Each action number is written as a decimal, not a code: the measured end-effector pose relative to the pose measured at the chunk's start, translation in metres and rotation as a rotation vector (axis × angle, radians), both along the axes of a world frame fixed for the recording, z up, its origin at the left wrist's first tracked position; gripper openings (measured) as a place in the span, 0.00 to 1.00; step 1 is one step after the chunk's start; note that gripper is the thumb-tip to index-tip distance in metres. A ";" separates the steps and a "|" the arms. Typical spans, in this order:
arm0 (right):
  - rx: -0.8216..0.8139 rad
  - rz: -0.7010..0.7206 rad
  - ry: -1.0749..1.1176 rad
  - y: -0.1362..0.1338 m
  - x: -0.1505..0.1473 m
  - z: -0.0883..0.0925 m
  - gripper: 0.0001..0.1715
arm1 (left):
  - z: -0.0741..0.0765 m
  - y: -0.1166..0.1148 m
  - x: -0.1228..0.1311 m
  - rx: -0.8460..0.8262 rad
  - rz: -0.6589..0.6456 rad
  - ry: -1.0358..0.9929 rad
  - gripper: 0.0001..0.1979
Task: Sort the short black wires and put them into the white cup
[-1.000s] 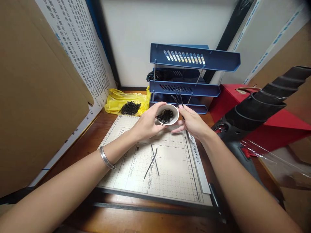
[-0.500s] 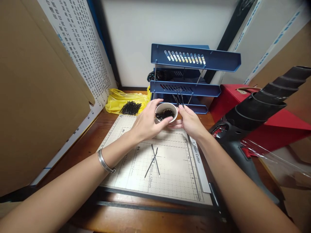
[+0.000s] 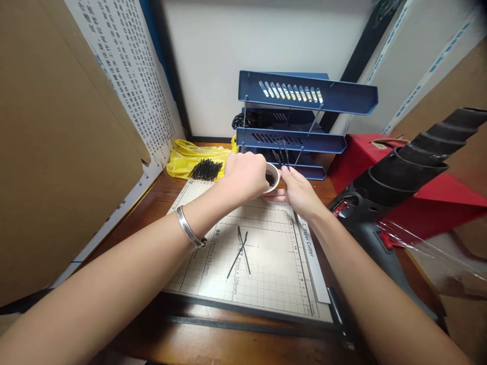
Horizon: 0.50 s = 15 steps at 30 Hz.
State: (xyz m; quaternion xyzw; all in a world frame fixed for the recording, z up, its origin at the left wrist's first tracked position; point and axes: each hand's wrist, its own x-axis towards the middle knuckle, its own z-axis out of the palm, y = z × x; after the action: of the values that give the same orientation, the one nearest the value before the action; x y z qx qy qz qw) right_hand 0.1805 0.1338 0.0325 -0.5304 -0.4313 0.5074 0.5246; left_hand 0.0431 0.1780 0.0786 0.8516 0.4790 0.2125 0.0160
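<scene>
My left hand (image 3: 246, 175) is over the white cup (image 3: 274, 187), back of the hand up, its fingers closed and hidden at the cup's mouth; what they hold cannot be seen. Dark pieces show inside the cup. Between thumb and finger my right hand (image 3: 299, 190) pinches a few thin black sticks (image 3: 283, 156), while its other fingers reach under the cup's right side. Two black sticks (image 3: 243, 248) lie crossed on the gridded paper cutter board (image 3: 274, 268). A pile of short black sticks (image 3: 206, 170) rests on a yellow plastic bag (image 3: 180, 162).
Behind the cup stands a blue tiered tray rack (image 3: 297, 139). To the right are a red box (image 3: 429, 187) and a black power tool with a stepped nozzle (image 3: 399, 177). Cardboard (image 3: 57, 142) walls off the left, and a white panel (image 3: 266, 40) forms the back.
My left hand has left the cup's left side and moved over its mouth, turning back-up with its fingers closed. My right hand stays nearly where it was.
</scene>
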 end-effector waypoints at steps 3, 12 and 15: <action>-0.006 -0.002 0.013 -0.001 -0.001 0.001 0.12 | 0.001 -0.001 0.001 -0.013 0.037 0.005 0.11; -0.034 -0.011 0.066 0.006 -0.001 0.001 0.13 | -0.002 0.013 0.001 -0.017 -0.015 -0.039 0.11; -0.066 -0.027 0.111 0.009 0.003 0.004 0.13 | 0.003 0.023 -0.003 0.001 -0.032 -0.066 0.10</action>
State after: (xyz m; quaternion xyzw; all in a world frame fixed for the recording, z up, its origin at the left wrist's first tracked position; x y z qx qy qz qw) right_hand 0.1834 0.1428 0.0361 -0.5244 -0.3773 0.5429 0.5366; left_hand 0.0401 0.2015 0.0813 0.8516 0.4646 0.2402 0.0348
